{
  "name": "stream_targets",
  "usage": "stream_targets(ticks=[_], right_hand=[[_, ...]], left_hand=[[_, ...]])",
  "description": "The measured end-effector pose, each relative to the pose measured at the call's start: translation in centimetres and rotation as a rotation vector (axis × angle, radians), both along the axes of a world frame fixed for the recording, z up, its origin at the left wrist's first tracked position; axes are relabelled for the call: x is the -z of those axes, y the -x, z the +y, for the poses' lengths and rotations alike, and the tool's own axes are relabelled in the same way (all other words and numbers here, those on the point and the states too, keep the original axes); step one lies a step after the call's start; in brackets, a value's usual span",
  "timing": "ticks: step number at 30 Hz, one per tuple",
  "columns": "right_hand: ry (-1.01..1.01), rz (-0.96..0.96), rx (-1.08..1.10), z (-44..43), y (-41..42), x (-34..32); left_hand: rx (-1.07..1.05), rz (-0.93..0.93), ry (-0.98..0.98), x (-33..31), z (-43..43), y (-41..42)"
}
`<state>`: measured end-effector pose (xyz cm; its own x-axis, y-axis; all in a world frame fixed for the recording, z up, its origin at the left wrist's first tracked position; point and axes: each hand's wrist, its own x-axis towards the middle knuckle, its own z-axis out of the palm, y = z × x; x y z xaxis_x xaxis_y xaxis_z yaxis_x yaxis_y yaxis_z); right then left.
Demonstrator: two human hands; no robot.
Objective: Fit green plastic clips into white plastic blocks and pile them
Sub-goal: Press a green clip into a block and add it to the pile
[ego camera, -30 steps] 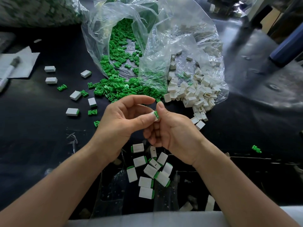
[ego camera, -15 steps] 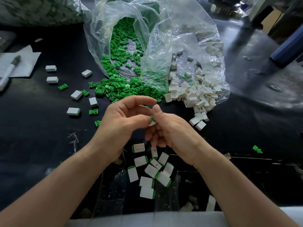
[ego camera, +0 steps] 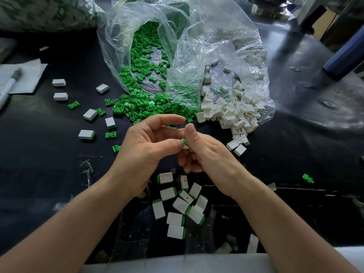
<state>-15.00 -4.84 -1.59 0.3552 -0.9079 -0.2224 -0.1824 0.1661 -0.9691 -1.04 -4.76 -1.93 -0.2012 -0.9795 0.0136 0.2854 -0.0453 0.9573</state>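
My left hand (ego camera: pixel 145 150) and my right hand (ego camera: pixel 204 154) meet over the middle of the black table. Between the left thumb and the right thumb sits a small white block with a green clip (ego camera: pixel 185 143) in its end; most of the block is hidden by fingers. Below the hands lies a loose pile of fitted blocks (ego camera: pixel 181 203), white with green ends. Beyond the hands, green clips (ego camera: pixel 141 107) spill from one clear bag and empty white blocks (ego camera: pixel 234 115) spill from the bag beside it.
Scattered blocks (ego camera: pixel 86 134) and single clips (ego camera: pixel 110 134) lie to the left. A white paper with a marker (ego camera: pixel 11 81) sits at the far left edge. One stray clip (ego camera: pixel 307 178) lies to the right. A blue cylinder (ego camera: pixel 346 58) stands at the back right.
Both hands have dropped slightly toward me with the block. The left index finger has lifted off it, and the green clip's end now shows more plainly between the thumbs.
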Motion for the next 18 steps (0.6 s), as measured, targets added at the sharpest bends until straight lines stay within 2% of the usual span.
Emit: stream_targets(ticks=[7,18], right_hand=[[0.222,0.236,0.076,0.01,-0.69,0.82],[0.286,0.344,0.077,0.05,-0.86,0.99]], left_hand=[[-0.026,0.024,-0.014,-0.02,0.17,0.38],[-0.029,0.037,-0.056,0.17,0.03,0.29]])
